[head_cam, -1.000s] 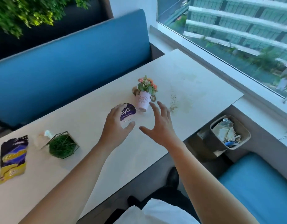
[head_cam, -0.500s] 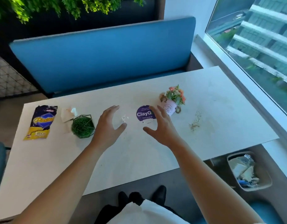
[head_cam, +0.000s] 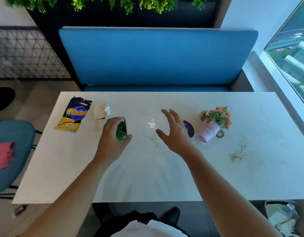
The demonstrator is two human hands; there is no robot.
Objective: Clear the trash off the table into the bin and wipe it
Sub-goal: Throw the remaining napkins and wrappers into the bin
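Observation:
On the white table (head_cam: 147, 177) lie a purple-and-yellow snack bag (head_cam: 72, 115), a crumpled tissue (head_cam: 100, 111) and a small clear plastic scrap (head_cam: 151, 123). A purple round lid (head_cam: 189, 130) shows partly behind my right hand (head_cam: 173, 134), which hovers open with fingers spread. My left hand (head_cam: 111, 141) is open too, in front of a green wire-framed moss ornament (head_cam: 121, 131); I cannot tell if it touches it. Dark specks (head_cam: 153, 140) and pale crumbs (head_cam: 237, 152) dot the tabletop. The bin (head_cam: 282, 218), holding trash, stands on the floor at the lower right.
A pink pot of flowers (head_cam: 210, 130) stands right of the purple lid. A blue bench (head_cam: 156, 57) runs behind the table, a window (head_cam: 291, 53) is on the right. A teal chair (head_cam: 12, 134) with a red cloth (head_cam: 3, 155) sits at the left.
The view has swung left and squared up on the table. My left hand now lies over the green ornament, and my right hand covers part of the purple lid. Both stay open.

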